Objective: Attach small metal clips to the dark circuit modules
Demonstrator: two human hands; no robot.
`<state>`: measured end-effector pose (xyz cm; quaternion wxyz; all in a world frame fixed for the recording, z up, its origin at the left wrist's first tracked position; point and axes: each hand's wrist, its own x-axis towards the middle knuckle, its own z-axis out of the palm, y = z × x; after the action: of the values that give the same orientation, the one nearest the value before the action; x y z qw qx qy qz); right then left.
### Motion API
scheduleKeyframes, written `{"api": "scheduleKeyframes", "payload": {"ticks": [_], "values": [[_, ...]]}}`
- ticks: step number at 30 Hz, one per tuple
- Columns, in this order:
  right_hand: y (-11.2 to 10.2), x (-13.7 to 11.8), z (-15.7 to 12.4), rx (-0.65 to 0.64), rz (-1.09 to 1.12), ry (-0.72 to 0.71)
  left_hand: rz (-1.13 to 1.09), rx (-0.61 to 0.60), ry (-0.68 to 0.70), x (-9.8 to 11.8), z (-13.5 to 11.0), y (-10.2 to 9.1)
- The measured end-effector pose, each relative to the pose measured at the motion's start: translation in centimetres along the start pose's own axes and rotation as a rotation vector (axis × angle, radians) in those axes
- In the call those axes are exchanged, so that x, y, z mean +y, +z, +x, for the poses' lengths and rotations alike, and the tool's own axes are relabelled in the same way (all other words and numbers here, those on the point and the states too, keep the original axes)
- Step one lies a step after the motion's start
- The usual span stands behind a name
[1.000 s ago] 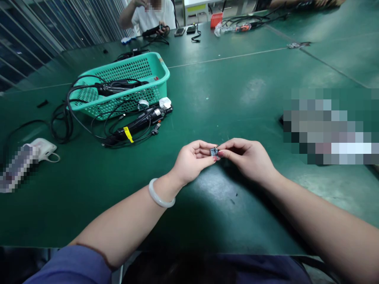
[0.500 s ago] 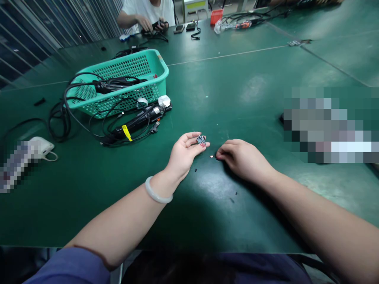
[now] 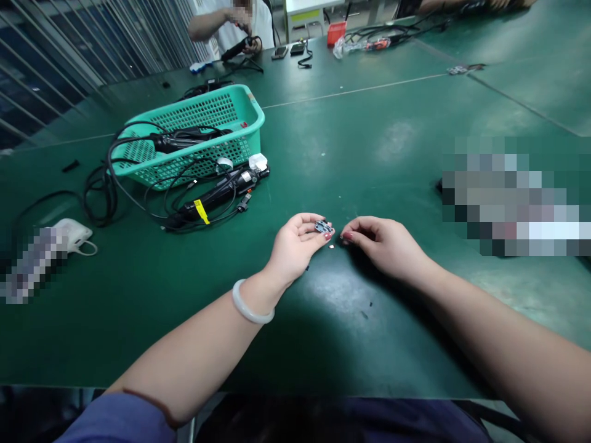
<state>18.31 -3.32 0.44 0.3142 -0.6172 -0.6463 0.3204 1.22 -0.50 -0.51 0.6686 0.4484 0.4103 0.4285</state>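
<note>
Just above the table, my left hand point(image 3: 295, 247) pinches a small grey, intricate flat part point(image 3: 324, 227) between thumb and fingers. My right hand point(image 3: 388, 241) is close by on the right, its thumb and fingertips closed on a tiny dark piece point(image 3: 341, 239) too small to name. Between and below the fingertips lies a tiny pale piece point(image 3: 331, 247) on the green table point(image 3: 295, 344). A small black bit point(image 3: 307, 268) shows at the lower edge of my left hand. Tiny dark scraps point(image 3: 370, 304) lie nearer to me.
A green plastic basket point(image 3: 255, 126) with black corded tools stands at the back left. Before it lies a black corded tool point(image 3: 217, 195) with a yellow tag. A white device point(image 3: 74, 232) is far left; a pixelated object point(image 3: 498, 197) sits right. A person point(image 3: 221, 31) works opposite.
My left hand has shifted slightly right and down with the grey part, which is turned flatter. My right fingertips now show a tiny dark piece. The person opposite has raised one hand.
</note>
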Motion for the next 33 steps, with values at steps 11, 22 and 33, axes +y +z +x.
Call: {"api": "scheduleKeyframes", "payload": {"ticks": [11, 22, 33], "values": [[-0.3, 0.0, -0.1, 0.015, 0.179, 0.036, 0.067, 0.022, 0.009, -0.1, -0.1, 0.2], [-0.1, -0.8, -0.6, 0.134, 0.262, -0.084, 0.136, -0.086, 0.003, 0.2, -0.1, 0.2], [0.9, -0.8, -0.8, 0.104, 0.250, -0.159, 0.131, -0.095, 0.002, 0.0, -0.5, 0.4]]}}
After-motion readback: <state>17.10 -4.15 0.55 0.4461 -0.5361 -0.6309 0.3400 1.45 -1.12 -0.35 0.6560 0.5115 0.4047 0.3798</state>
